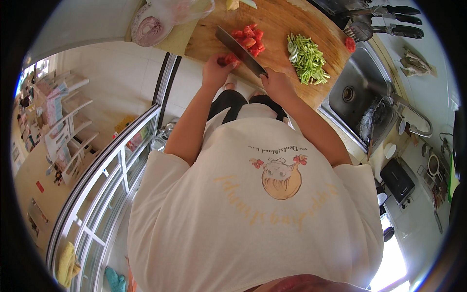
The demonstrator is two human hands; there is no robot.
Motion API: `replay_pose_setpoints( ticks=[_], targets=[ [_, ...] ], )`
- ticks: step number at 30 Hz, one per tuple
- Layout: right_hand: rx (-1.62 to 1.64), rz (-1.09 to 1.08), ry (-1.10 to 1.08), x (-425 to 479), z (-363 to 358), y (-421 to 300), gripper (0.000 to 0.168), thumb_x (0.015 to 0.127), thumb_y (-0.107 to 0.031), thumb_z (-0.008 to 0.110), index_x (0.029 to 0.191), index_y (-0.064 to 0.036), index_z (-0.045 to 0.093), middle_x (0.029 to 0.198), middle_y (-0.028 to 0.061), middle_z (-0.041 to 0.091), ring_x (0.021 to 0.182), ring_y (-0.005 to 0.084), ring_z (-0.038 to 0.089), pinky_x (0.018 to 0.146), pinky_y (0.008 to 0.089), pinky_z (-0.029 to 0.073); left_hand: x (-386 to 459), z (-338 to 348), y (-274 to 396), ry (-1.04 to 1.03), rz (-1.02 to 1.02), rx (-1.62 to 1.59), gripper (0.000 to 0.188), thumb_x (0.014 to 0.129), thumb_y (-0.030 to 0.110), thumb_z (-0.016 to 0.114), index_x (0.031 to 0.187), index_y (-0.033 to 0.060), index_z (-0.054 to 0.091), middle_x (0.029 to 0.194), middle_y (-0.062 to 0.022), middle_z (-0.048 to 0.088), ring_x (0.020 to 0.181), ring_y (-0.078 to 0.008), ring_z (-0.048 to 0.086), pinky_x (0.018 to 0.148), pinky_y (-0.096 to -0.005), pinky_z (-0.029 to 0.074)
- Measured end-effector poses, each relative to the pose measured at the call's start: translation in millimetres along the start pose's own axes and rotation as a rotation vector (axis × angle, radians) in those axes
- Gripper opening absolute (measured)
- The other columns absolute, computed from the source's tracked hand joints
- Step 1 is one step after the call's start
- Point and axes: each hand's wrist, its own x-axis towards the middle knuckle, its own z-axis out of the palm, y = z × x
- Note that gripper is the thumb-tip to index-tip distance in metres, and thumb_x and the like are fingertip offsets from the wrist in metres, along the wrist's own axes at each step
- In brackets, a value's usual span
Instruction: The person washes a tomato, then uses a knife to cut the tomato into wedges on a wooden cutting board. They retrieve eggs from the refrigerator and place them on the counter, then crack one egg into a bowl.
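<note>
My right hand (279,84) grips the handle of a kitchen cleaver (240,49) whose broad blade points away to the upper left over the wooden cutting board (273,67). On the near side of the blade, my left hand (216,71) holds a piece of red tomato (232,59) with its fingertips. Just beyond the blade lies a pile of tomato chunks (250,39). Farther right on the board is a heap of chopped green stalks (310,62), with a few whitish slices (292,51) at its left edge.
A plate (138,35) with sliced purple onion (150,28) stands beside a clear plastic bag (186,9). Right of the board is a steel sink (359,80) with a faucet (419,122). Black-handled utensils (401,31) hang above a red tomato piece (350,44). A glass sliding door (120,157) stands left.
</note>
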Motion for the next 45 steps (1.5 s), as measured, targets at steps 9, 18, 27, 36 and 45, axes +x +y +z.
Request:
replay_pose_setpoints(
  ticks=[9,18,27,36,45],
  targets=[
    [0.046,-0.040,0.087,-10.7,-12.9,3.9,0.035,0.103,-0.036,0.052,0.124,-0.014,0.067,0.098,0.0209,0.074,0.094,0.0437,0.071,0.083,0.0554,0.055,10.0,10.5,-5.9,0.144,-0.012,-0.245,0.036,0.087,0.020,0.085,0.114,0.0011,0.070,0.098,-0.0073,0.075,0.085,-0.0162,0.070,0.076,-0.0316,0.057],
    [-0.015,-0.078,0.102,-51.1,-15.0,19.5,0.035,0.102,-0.036,0.053,0.129,-0.018,0.069,0.096,0.0198,0.074,0.089,0.0419,0.071,0.079,0.0541,0.056,15.7,7.7,-5.2,0.030,-0.113,-0.488,0.028,0.091,0.009,0.081,0.114,-0.0017,0.068,0.095,-0.0069,0.075,0.077,-0.0123,0.067,0.071,-0.0262,0.056],
    [-0.058,-0.057,0.057,-37.3,-21.2,-2.6,0.035,0.103,-0.032,0.052,0.132,-0.019,0.066,0.099,0.0185,0.075,0.093,0.0411,0.072,0.081,0.0536,0.056,17.3,5.7,-4.3,0.044,-0.138,-0.403,0.031,0.090,0.018,0.083,0.110,-0.0022,0.071,0.092,-0.0068,0.075,0.074,-0.0124,0.068,0.069,-0.0271,0.056],
    [-0.176,-0.059,-0.051,-5.7,-7.8,-28.9,0.035,0.101,-0.019,0.048,0.132,-0.013,0.061,0.108,0.0206,0.075,0.104,0.0413,0.072,0.085,0.0535,0.057,25.9,-0.2,-14.3,0.049,-0.123,-0.375,0.031,0.086,0.018,0.084,0.107,-0.0024,0.075,0.085,-0.0082,0.076,0.070,-0.0130,0.070,0.065,-0.0292,0.057],
    [-0.113,-0.073,0.074,3.1,2.7,-8.1,0.034,0.103,-0.033,0.052,0.127,-0.014,0.066,0.094,0.0228,0.074,0.090,0.0429,0.071,0.080,0.0569,0.054,16.4,-1.3,4.4,0.030,-0.098,-0.231,0.036,0.087,0.018,0.085,0.112,-0.0046,0.072,0.088,-0.0090,0.076,0.072,-0.0140,0.070,0.065,-0.0298,0.056]
  ],
)
